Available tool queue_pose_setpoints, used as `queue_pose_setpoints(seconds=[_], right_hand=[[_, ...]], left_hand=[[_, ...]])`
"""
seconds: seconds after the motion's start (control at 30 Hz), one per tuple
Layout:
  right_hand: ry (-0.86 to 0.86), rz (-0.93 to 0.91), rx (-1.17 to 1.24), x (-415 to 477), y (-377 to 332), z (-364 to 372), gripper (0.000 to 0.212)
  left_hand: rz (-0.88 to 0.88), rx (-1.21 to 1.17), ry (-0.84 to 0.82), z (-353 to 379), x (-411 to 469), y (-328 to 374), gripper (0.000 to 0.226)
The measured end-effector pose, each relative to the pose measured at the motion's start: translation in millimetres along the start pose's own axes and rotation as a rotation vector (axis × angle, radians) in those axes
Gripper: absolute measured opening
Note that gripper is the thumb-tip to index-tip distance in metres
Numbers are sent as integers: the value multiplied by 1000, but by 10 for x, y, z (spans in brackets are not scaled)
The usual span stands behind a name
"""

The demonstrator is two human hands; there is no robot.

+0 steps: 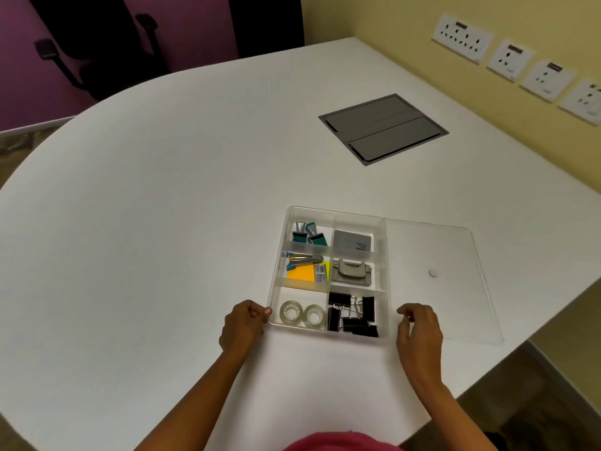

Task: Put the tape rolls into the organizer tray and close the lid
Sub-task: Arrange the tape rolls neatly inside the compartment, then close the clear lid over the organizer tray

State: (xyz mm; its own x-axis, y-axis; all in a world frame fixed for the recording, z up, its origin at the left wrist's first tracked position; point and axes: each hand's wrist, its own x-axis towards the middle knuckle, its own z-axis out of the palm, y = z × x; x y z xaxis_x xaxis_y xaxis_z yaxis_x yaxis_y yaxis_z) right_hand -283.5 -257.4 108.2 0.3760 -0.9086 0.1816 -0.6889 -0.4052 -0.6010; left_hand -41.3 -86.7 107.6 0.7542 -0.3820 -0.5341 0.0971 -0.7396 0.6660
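— Where are the tape rolls?

— Both lie flat in the organizer tray, in the compartment at seven o'clock, just beside the binder clips.

— And your hands?

— My left hand is curled loosely, fingertips touching the tray's near-left corner, I judge to steady it. My right hand hovers at the tray's four o'clock, fingers apart, holding nothing.

— Why there?

— The clear lid lies flat at three o'clock; closing it comes next.

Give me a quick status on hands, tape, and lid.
Left hand on the tray edge, right hand empty, beside it. Both tape rolls in the near-left compartment. Lid off, flat right of tray. Nothing blocking.
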Motion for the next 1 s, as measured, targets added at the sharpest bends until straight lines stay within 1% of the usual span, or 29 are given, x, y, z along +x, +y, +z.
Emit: queue_pose_setpoints(seconds=[0.07,0.17,0.3,0.4,0.5,0.6,0.7,0.8,0.83,0.9,1.0], right_hand=[[-83,43,-30,-21,140,29,22],[-222,52,-100,-23,235,84,19],[-307,43,-247,19,233,125,18],[-378,-20,-377,83,219,122,12],[-393,-80,-441,154,238,132,10],[-447,-108,-481,185,241,115,19],[-466,-148,-527,176,163,62,29],[-352,-153,-407,165,121,-28,56],[-345,-128,-411,167,91,-76,56],[-375,-43,-478,185,73,-129,40],[-332,-75,-570,208,101,-241,15]], left_hand=[[-6,-13,5,5,-8,5,19],[-6,-17,9,8,-14,6,21],[-21,-48,2,8,-33,16,23],[-30,-54,10,9,-46,19,24],[-33,-57,17,15,-41,14,24],[-40,-62,30,42,-60,21,24],[-39,-50,49,71,-78,33,24],[-32,-41,54,95,-81,38,25],[-31,-37,55,98,-83,36,25],[-25,-29,57,99,-78,24,24],[-19,-31,50,95,-62,-6,25]])
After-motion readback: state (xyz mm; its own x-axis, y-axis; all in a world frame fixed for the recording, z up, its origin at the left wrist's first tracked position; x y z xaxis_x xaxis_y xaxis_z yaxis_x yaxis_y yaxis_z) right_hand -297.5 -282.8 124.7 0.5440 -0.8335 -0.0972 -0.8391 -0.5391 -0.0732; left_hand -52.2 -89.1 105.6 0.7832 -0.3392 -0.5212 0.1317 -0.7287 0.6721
